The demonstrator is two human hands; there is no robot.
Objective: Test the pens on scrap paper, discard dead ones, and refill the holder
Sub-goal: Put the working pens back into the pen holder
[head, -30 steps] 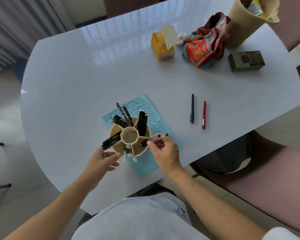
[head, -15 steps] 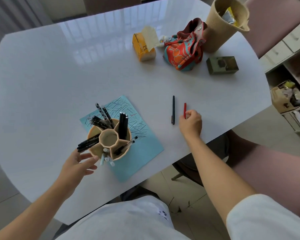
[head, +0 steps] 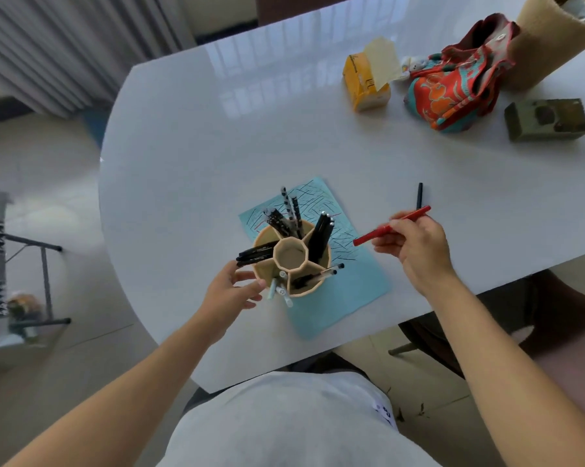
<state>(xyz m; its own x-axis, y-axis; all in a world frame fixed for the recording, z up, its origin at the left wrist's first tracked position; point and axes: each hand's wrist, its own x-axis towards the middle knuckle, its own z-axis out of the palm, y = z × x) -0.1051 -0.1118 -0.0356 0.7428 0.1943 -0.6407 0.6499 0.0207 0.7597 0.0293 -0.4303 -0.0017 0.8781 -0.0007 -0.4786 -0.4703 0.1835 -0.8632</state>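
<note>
We take the tan, honeycomb-shaped plastic pen holder (head: 292, 259) as our landmark. It stands on a light-blue sheet of scrap paper (head: 348, 291) covered with thin scribbled lines, which lies on the glossy white counter (head: 216, 156). The holder's outer compartments carry black pens (head: 319, 237), patterned pens (head: 289, 210) and pale capped ones (head: 281, 291), while its central cell looks hollow.

Our left hand (head: 232, 293) sits just left of the holder, near its lower left wall, fingers loosely spread and holding nothing; we cannot tell whether the fingertips touch the wall or the black pens leaning out there.

Our right hand (head: 415, 246) hovers to the right of the holder and pinches a slim red pen (head: 390, 227) between thumb and fingers. The pen is lifted off the counter, tilted, with its lower end pointing toward the holder over the paper's right edge.

Beyond that hand, further right of the holder, 1 thin black pen (head: 419, 196) lies on the counter.

Far beyond the holder to the right stand a yellow tissue pack (head: 365, 84), a red and teal patterned fabric pouch (head: 452, 92), an olive-green rectangular box (head: 547, 119) and a tall tan fibre bin (head: 550, 38).
</note>
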